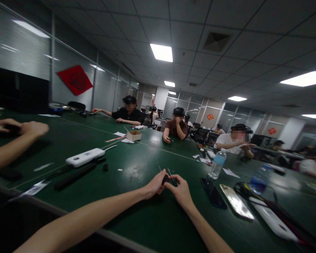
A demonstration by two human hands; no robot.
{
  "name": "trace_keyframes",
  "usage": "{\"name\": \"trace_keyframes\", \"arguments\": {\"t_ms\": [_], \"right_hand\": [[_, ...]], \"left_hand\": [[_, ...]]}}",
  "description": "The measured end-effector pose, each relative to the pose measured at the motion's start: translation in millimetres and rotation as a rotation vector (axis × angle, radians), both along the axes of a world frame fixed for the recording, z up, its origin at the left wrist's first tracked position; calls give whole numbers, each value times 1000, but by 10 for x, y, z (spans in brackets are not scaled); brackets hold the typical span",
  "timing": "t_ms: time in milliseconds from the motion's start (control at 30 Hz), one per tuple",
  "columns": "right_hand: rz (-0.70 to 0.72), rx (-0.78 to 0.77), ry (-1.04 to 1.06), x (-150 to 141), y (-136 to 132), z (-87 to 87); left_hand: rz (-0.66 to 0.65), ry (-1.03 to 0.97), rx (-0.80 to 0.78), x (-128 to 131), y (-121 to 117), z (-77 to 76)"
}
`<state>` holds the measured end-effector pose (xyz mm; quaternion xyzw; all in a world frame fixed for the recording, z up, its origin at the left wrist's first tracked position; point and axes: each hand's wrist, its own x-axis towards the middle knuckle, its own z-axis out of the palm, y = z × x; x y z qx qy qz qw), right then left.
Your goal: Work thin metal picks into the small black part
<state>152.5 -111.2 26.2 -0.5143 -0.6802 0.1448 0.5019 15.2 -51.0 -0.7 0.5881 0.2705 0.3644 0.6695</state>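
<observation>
The left hand (154, 184) and right hand (181, 191) meet over the green bench (144, 165), fingers curled inward in a firm grip on a small dark object (165, 179). Both hands hold it, and much of it is hidden by the fingers, so its exact kind cannot be told. Thin pin-like sticks (170, 173) rise just beyond the hands at 12 o'clock, and it is unclear whether they are joined to the object.

At 11 o'clock, well apart from the hands, sits a small open-topped cardboard box (133, 135), with loose papers (118, 134) beside it. Its contents are hidden from this angle. At 2 o'clock stands an upright clear plastic water bottle (217, 163) holding liquid, and further out a second bottle with a blue label (258, 179) stands at 3 o'clock. Near 3 o'clock, a dark smartphone (213, 192) and a gold-backed smartphone (237, 202) lie side by side, with a white power bank (272, 219) and dark cables (279, 207) beyond them. At 10 o'clock lie a white power bank with a cable (84, 157) and a black bar (75, 176). A co-worker's hands (34, 129) rest on the bench at 9 o'clock, and other seated people work further along.
</observation>
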Motion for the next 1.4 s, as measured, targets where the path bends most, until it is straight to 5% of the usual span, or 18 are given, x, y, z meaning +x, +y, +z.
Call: {"name": "trace_keyframes", "arguments": {"t_ms": [567, 1100, 1400], "right_hand": [[7, 11, 3, -4, -11, -21], [46, 2, -14, 22, -12, -2], [125, -9, -18, 16, -37, 47]], "left_hand": [[33, 56, 147, -16, -75, 32], [-68, 78, 88, -76, -142, 173], [-81, 50, 49, -68, -2, 40]]}}
